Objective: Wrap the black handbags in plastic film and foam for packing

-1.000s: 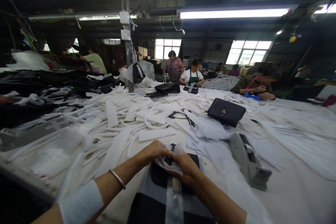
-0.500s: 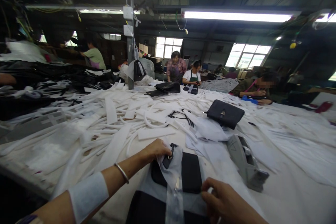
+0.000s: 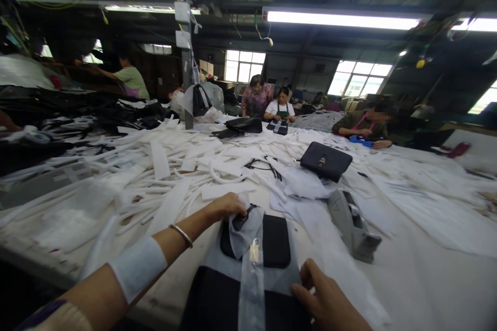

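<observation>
A black bag (image 3: 217,295) with a front pocket (image 3: 277,240) lies before me, partly covered with thin white tissue paper. Down its middle runs a translucent strip (image 3: 251,289), with a small pale metal-looking piece (image 3: 254,252) at its upper part. My left hand (image 3: 232,206) is closed at the bag's top, pinching a dark strap tab (image 3: 243,219) together with some tissue. Along the right edge, my right hand (image 3: 324,292) has its thumb against the bag and its index finger bent apart from it; the other fingers are hidden.
To the right stands a grey tape dispenser (image 3: 353,227). Beyond it lies a dark flap bag (image 3: 326,160) on white sheets. White foam strips (image 3: 186,170) and plastic bags (image 3: 77,217) cover the left of the table. Several people work farther off, near a metal post (image 3: 187,62).
My left hand has shifted slightly left and up with the tab and tissue. The pale piece on the strip shows more clearly. My right index finger and thumb have moved apart. The view has turned slightly.
</observation>
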A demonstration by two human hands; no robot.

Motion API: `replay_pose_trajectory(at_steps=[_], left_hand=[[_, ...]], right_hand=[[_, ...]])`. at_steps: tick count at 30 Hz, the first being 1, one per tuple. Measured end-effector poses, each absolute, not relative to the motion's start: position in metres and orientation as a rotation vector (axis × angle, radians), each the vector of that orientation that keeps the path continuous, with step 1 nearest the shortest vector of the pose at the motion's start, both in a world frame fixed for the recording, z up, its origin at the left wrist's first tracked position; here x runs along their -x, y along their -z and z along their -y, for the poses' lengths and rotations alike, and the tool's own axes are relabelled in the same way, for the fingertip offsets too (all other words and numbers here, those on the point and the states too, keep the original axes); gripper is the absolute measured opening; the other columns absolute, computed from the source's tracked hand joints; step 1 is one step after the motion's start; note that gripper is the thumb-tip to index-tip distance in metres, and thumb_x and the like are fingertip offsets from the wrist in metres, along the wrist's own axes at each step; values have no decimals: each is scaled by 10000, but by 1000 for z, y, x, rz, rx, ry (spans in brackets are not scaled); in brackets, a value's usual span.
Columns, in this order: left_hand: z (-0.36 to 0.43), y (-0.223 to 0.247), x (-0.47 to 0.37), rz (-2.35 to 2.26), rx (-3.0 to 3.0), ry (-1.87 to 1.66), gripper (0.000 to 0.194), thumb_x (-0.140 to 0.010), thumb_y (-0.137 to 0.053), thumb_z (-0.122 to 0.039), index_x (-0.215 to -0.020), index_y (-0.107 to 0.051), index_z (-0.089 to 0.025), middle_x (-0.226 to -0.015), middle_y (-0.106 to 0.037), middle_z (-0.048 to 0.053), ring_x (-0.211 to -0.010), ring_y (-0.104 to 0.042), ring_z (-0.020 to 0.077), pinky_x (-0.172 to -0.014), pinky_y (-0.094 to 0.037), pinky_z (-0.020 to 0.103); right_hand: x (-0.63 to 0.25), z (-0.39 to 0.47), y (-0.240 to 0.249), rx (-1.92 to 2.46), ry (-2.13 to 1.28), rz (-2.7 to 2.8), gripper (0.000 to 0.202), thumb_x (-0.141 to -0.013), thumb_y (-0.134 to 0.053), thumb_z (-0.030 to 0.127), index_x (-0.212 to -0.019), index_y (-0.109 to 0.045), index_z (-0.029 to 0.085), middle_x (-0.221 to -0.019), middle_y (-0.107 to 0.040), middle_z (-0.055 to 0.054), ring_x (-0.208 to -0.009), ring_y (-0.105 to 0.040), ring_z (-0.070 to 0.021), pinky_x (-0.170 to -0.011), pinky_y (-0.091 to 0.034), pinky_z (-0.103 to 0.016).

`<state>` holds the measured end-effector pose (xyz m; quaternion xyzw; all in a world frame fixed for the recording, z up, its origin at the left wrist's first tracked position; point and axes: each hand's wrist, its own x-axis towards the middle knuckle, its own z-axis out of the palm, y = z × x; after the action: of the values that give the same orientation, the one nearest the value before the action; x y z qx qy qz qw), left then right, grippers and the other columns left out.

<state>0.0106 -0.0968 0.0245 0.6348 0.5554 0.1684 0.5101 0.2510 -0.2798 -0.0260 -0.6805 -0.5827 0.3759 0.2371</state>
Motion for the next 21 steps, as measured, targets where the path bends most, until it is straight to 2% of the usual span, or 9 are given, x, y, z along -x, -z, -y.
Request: replay_pose_trajectory(at_steps=[4, 8, 11, 15, 18, 21], left_hand=[[83, -30, -9, -1272, -1622, -358, 85, -523, -592, -227, -559, -537, -174, -486, -484, -33, -451, -430, 119, -400, -291, 215], [81, -30, -2, -1191, -1733, -345, 77, -517, -565, -207, -509, -496, -173, -482, -432, -54, -463, -388, 100, -429, -247, 212], [89, -28, 12, -1183, -1768, -351, 45, -512, -551, -199, -525, -523, -166, -485, -448, -55, -468, -377, 98, -436, -212, 224], [99, -23, 33, -1204, -1696, -393, 127, -522, -547, -212, -636, -575, -163, -552, -531, -48, -503, -436, 112, -461, -264, 220], [104, -19, 44, -1190, -1590, -427, 203, -544, -556, -232, -726, -603, -154, -636, -606, -21, -560, -512, 135, -509, -353, 224], [107, -15, 48, -1161, -1508, -459, 262, -543, -570, -220, -787, -626, -141, -700, -654, 5, -614, -561, 150, -554, -405, 231]], right_hand=[[-212, 293, 13, 1772, -1299, 1489, 188, -802, -558, 339, -861, -430, 216, -757, -584, 13, -505, -593, -127, -386, -423, -197], [-168, 301, 2, 1602, -1245, 1666, 174, -755, -627, 249, -908, -557, 204, -833, -652, -4, -706, -641, -140, -591, -472, -199], [-163, 299, -3, 1579, -1196, 1767, 114, -740, -623, 227, -851, -613, 206, -804, -668, 5, -721, -644, -147, -608, -451, -200], [-219, 291, -12, 1677, -1102, 1722, 103, -802, -542, 259, -802, -623, 196, -723, -656, 15, -600, -637, -131, -543, -429, -208], [-278, 292, -10, 1852, -746, 1758, 153, -823, -534, 315, -837, -642, 208, -753, -686, -9, -696, -656, -172, -650, -470, -259], [-317, 301, 13, 1977, -596, 1898, 243, -770, -589, 348, -963, -684, 234, -965, -720, -51, -868, -668, -231, -777, -497, -312]])
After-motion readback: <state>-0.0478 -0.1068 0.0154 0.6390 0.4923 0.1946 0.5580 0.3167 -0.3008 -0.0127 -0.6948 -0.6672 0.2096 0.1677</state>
